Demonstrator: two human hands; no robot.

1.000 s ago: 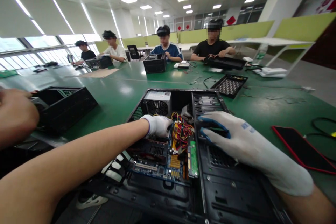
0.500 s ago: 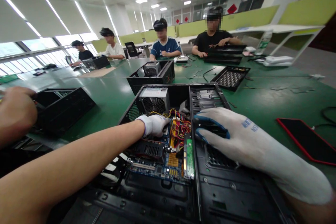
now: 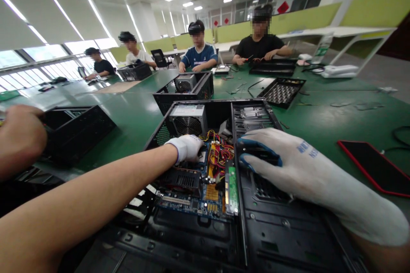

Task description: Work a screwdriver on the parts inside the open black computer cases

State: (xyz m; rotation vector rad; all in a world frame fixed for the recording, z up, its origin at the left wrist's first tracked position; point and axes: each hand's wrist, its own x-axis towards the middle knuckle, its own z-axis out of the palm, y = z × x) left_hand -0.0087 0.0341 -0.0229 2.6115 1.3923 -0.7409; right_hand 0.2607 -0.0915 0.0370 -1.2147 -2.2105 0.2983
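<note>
An opened black computer case (image 3: 198, 249) lies in front of me, a motherboard (image 3: 188, 202) inside it. My left hand (image 3: 189, 147), in a white glove, reaches in over the board near the square processor socket (image 3: 202, 156). Its fingers are curled downward, and whatever they hold is hidden. Red and yellow cables (image 3: 224, 153) bunch just right of it. My right hand (image 3: 275, 153), gloved in white with blue palm coating, rests on the drive-bay side, thumb and fingers apart. A power supply (image 3: 188, 120) with a round fan sits at the case's far left corner.
Another open case (image 3: 184, 89) stands just beyond mine, and a third (image 3: 80, 130) to the left beside a co-worker's bare hand (image 3: 24, 140). A perforated black tray (image 3: 282, 92) and a red-edged black panel (image 3: 374, 166) lie rightward. Several co-workers sit across the green table.
My left hand has shifted slightly left and up, showing more of the processor socket. My right hand stays on the case. The co-worker in black at the far right now holds a thin tool.
</note>
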